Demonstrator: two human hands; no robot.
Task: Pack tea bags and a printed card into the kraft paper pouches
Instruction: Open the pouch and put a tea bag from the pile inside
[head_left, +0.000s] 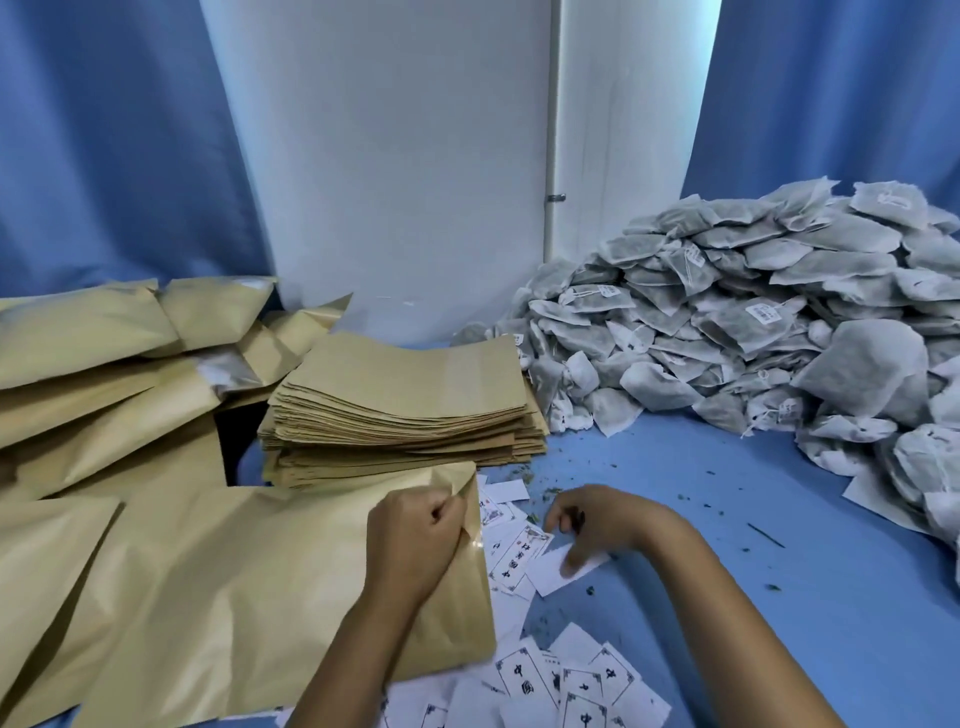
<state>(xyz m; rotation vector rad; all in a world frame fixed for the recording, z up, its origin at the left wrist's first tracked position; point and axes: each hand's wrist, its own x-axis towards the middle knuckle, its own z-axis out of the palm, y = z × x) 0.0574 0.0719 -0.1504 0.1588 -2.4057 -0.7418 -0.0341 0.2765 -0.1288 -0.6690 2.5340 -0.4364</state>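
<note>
A filled kraft paper pouch (249, 587) lies in front of me on the blue table. My left hand (415, 540) pinches the pouch's open mouth at its right edge. My right hand (597, 525) rests on loose printed cards, its fingertips pressing a white card (550, 571) that lies blank side up. More printed cards (566, 680) are scattered near the table's front edge. A large heap of tea bags (753, 322) fills the right side of the table. A stack of flat empty kraft pouches (405, 405) stands behind my left hand.
Filled kraft pouches (93, 353) lie piled at the left. Blue curtains (104, 130) and a white wall panel (389, 156) close off the back. Green tea crumbs (701, 493) dot the blue tabletop (779, 571) between my right arm and the heap.
</note>
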